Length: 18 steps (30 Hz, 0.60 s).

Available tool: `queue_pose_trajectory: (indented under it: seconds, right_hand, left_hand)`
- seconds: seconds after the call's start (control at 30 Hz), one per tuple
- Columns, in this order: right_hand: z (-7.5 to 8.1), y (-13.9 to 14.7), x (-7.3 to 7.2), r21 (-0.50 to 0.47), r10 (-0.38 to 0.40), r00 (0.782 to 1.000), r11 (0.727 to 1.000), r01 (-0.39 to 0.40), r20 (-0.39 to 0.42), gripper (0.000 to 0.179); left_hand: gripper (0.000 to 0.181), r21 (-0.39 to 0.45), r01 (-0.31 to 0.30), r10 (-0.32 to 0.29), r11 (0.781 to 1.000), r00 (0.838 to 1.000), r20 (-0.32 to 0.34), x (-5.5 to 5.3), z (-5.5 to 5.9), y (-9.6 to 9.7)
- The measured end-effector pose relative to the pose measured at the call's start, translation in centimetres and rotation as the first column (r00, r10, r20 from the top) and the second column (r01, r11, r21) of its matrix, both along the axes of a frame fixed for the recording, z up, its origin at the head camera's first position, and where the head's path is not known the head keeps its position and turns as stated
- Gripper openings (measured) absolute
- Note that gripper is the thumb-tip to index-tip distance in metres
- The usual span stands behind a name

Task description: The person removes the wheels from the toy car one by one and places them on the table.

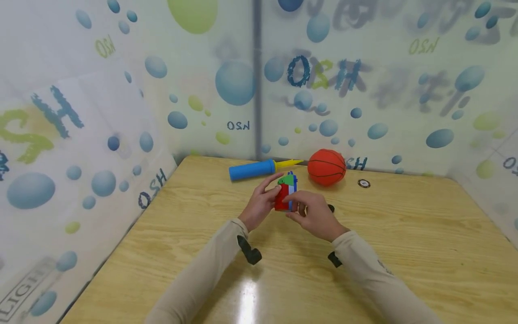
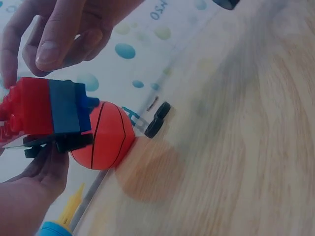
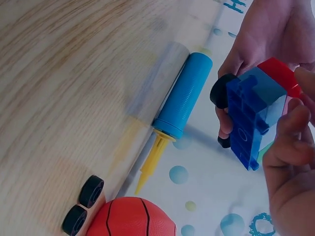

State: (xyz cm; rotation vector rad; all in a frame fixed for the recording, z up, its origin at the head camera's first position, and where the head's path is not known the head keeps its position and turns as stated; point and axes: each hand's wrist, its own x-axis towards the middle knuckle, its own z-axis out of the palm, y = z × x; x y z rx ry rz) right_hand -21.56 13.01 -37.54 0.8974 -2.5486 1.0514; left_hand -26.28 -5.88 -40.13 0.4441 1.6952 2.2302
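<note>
My left hand [image 1: 259,206] grips a toy car built of plastic blocks [image 1: 285,192], in red, green and blue. Two black wheels show on one side of its blue base [image 3: 243,132] in the right wrist view, with the left hand's fingers beside them. The red block [image 2: 35,104] and a blue one face the left wrist camera. Close by on the other side is my right hand [image 1: 317,217], its fingers loosely bent; the index fingertip appears to touch the red block. Nothing shows between its thumb and fingers. Two loose black wheels [image 3: 82,205] stand on the table.
Behind the hands lie a blue hand pump [image 1: 252,170] with a yellow nozzle and a small red basketball [image 1: 327,167]. A round black-and-white chip [image 1: 363,183] lies right of the ball. Printed curtain walls [image 1: 202,135] enclose the wooden table [image 1: 182,216] at the back and sides.
</note>
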Motion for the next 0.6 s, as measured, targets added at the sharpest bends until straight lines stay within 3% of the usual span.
queue_pose_trajectory:
  seconds: [0.2, 0.4, 0.6]
  right_hand:
    - [0.15, 0.23, 0.26, 0.001, -0.012, 1.000, 1.000, 0.012, 0.009, 0.033]
    - [0.13, 0.50, 0.42, 0.019, -0.043, 0.999, 0.999, 0.043, 0.013, 0.032]
    - [-0.15, 0.58, 0.50, 0.028, -0.066, 0.997, 0.997, 0.068, -0.046, 0.030]
  left_hand:
    - [0.052, 0.057, 0.019, -0.022, 0.998, 0.999, 0.043, 0.10, 0.12, -0.13]
    - [0.052, 0.078, -0.028, 0.020, 0.997, 0.995, 0.096, 0.17, -0.02, -0.34]
    - [0.053, 0.091, -0.067, 0.055, 0.994, 0.989, 0.136, 0.37, -0.01, -0.24]
